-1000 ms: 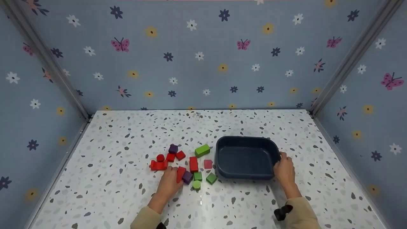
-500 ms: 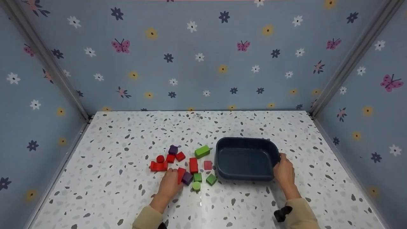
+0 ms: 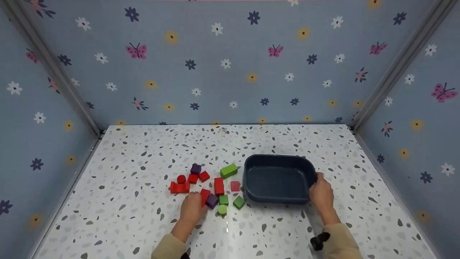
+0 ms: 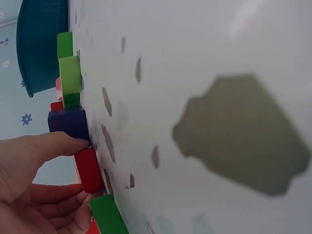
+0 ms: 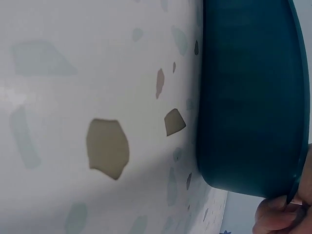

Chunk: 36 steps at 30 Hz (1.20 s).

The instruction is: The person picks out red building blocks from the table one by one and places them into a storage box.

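My left hand (image 3: 192,208) is low on the table at the near side of a group of toy blocks. Its thumb and fingers pinch a red block (image 4: 89,170), which leans close to a purple block (image 4: 69,123). A green block (image 4: 108,214) lies by the curled fingers in the left wrist view, hidden under the hand in the head view. My right hand (image 3: 321,194) grips the right rim of a dark blue rectangular bin (image 3: 276,199), thumb and fingers either side of the edge in the right wrist view. The bin stands upright with nothing inside.
Around the left hand lie a red arch-shaped block (image 3: 179,187), a red rectangular block (image 3: 219,186), a pink block (image 3: 235,186), a long green block (image 3: 229,171), a green cylinder (image 3: 222,209) and several small cubes. Patterned panels (image 3: 230,72) enclose the back and sides.
My left hand has shifted slightly right, covering more of the red block. The right hand and bin have stayed in place.
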### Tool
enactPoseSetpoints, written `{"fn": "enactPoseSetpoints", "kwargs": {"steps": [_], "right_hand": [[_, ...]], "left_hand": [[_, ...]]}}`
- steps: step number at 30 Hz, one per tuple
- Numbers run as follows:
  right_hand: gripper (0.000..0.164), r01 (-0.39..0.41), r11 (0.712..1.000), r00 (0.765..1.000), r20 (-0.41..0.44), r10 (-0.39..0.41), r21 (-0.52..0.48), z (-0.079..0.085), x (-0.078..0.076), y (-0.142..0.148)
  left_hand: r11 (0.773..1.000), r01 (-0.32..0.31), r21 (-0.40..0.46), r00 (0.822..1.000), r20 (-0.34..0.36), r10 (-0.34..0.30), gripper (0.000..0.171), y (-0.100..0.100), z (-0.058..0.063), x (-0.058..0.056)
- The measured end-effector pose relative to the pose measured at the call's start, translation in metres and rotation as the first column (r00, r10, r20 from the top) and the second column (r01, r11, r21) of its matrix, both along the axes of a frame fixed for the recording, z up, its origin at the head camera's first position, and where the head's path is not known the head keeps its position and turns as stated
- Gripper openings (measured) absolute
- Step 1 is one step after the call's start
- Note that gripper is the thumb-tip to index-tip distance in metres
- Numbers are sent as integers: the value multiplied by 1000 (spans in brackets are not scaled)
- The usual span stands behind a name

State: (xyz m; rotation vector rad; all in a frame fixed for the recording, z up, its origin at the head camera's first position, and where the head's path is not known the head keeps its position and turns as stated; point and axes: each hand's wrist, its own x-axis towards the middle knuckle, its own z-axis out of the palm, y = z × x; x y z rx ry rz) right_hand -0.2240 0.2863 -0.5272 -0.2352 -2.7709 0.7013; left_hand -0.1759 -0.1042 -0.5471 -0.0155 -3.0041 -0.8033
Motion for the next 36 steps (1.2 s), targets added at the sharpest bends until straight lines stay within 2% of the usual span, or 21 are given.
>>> {"fn": "enactPoseSetpoints", "kwargs": {"steps": [6,11,16,22,30,36], "right_hand": [[32,6,1000,999,34,-6,4,2,-1,-1],[32,11,1000,997,71,-11,-8,4,-2,-1],[32,11,1000,998,58,-10,-18,3,-3,0],[33,12,1000,999,52,-11,-20,2,-3,-1],[32,1,1000,1000,22,0,-20,2,-1,-1],[31,10,1000,1000,26,-10,-24,3,-2,-1]], "left_hand": [[999,-43,-17,999,-6,43,25,2,0,3],[997,-79,3,996,-46,79,27,2,0,4],[994,-109,22,991,-80,111,30,2,2,7],[993,-113,42,984,-134,118,32,5,8,10],[988,-141,67,978,-142,149,34,16,19,14],[990,-107,90,965,-229,125,31,26,25,15]]}}
